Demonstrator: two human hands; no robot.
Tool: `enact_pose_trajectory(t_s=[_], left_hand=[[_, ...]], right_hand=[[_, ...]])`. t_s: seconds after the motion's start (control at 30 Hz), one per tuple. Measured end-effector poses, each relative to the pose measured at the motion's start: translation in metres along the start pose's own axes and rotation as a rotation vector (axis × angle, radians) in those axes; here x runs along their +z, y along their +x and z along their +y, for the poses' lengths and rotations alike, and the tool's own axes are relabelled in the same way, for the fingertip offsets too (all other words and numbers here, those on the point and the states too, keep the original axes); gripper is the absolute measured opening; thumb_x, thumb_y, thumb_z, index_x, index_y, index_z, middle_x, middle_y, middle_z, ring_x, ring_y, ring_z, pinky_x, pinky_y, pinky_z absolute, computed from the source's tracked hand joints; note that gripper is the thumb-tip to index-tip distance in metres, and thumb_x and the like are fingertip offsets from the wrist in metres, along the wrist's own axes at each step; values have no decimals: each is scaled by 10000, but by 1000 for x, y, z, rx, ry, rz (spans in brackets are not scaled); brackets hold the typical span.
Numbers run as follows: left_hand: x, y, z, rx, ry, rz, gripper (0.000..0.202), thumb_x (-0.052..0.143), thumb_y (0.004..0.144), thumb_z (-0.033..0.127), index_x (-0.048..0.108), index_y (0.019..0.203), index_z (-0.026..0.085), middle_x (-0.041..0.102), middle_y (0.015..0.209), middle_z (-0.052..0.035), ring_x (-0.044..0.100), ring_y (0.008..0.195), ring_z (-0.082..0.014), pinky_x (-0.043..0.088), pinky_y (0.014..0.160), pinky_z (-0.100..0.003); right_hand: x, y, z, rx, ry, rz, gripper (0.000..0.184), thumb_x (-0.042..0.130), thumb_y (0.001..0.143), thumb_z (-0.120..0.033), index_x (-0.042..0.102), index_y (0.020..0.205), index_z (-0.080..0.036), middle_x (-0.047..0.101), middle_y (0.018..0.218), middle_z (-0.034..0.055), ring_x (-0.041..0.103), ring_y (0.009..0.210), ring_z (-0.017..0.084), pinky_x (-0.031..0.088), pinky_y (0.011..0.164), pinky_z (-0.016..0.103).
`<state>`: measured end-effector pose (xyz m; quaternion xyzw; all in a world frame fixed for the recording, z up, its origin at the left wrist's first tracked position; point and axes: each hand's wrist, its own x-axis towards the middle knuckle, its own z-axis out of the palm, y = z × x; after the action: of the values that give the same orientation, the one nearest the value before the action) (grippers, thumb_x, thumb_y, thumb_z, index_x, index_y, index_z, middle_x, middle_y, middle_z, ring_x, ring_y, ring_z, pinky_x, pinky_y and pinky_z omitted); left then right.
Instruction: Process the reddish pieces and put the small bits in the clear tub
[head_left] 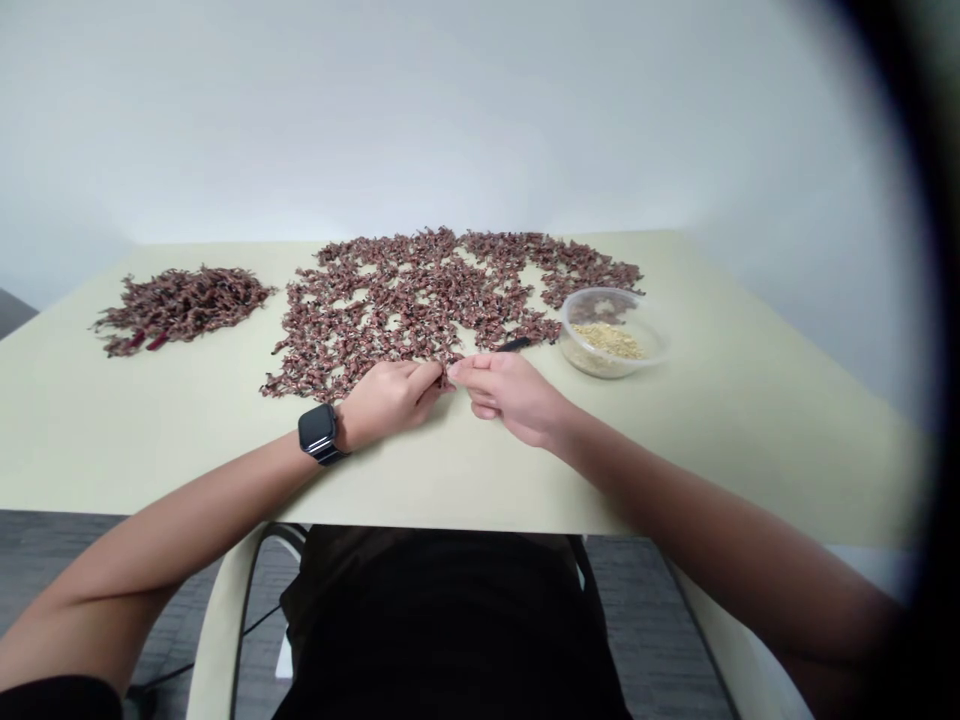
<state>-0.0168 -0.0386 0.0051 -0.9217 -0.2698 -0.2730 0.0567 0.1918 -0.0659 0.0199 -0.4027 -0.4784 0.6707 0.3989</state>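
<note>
The left hand (386, 403) and the right hand (510, 395) are working together right at the near fringe of a wide spread of reddish-brown dried pieces (397, 310), which is covering the middle of the bench (165, 440) out toward its far edge. The left hand is curling in, its fingertips closing on one small dried piece (448, 376), and the right hand is reaching across, its fingers nearly closed and pinching the same piece from the other side. Each piece is looking light, brittle and twiggy, with little arms snagging on their neighbours, so a gentle fingertip pinch on the thickest part looks like the sensible hold. A smartwatch (318, 433) is sitting on the left wrist. Over toward the bench's left edge, a denser heap of the same pieces (180, 308) is lying apart from the spread. To the right, a clear plastic bowl (611, 335) holding pale granules (609, 342) is resting just beside the spread, and a dark slender object (514, 345) is poking out near the right hand.
</note>
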Motion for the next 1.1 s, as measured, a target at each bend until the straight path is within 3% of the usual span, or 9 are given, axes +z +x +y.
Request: enact_pose_trajectory(t_s=[0.1,0.23,0.37,0.57,0.73,0.87,1.0,1.1], left_hand=[[-5,3,5,-141,-141,-32,221,575,965,293,565,782,169,552,602,13,491,530,-114,328,538,-258],[-13,9,13,-327,-397,-63,246,650,935,345,624,775,160,621,627,24,529,549,-90,377,566,-222],[-15,12,16,-390,-536,-78,266,666,928,347,652,747,152,662,666,19,525,559,-79,378,570,-213],[-16,12,16,-394,-602,-75,259,690,911,343,665,739,151,657,658,20,523,568,-80,373,566,-211],[-17,12,18,-396,-642,-88,269,702,902,354,663,737,145,654,648,15,510,557,-80,372,553,-209],[-17,12,19,-387,-644,-86,295,688,909,358,644,716,141,639,632,12,499,547,-80,365,541,-210],[-15,9,18,-341,-497,-75,261,646,927,337,628,747,148,627,628,10,516,546,-88,361,543,-218],[-11,6,14,-245,-315,-64,236,601,944,314,585,763,162,571,596,17,498,530,-97,344,540,-233]], right_hand=[[-4,0,-2,-42,-61,-6,294,769,836,-433,674,865,-156,571,748,0,356,521,79,291,467,264],[-9,-3,-3,-373,-471,153,169,683,925,-354,686,985,-196,417,596,-66,362,519,104,287,522,273],[-13,-3,-2,-694,-757,210,66,651,947,-240,705,944,-203,354,568,-76,353,530,100,305,578,269],[-16,1,-2,-808,-842,171,98,638,963,-209,728,925,-202,457,595,-60,372,526,94,312,570,260],[-18,0,-4,-793,-865,113,102,623,975,-218,715,934,-196,401,583,-66,376,530,94,313,578,257],[-16,-3,-5,-680,-840,93,108,621,972,-261,687,929,-187,373,577,-71,376,532,95,304,573,261],[-9,-5,-3,-477,-659,80,138,627,953,-308,662,910,-182,391,565,-71,381,520,97,296,540,261],[-5,-5,-4,-243,-396,34,198,648,933,-368,652,894,-173,495,614,-41,410,498,95,292,489,261]])
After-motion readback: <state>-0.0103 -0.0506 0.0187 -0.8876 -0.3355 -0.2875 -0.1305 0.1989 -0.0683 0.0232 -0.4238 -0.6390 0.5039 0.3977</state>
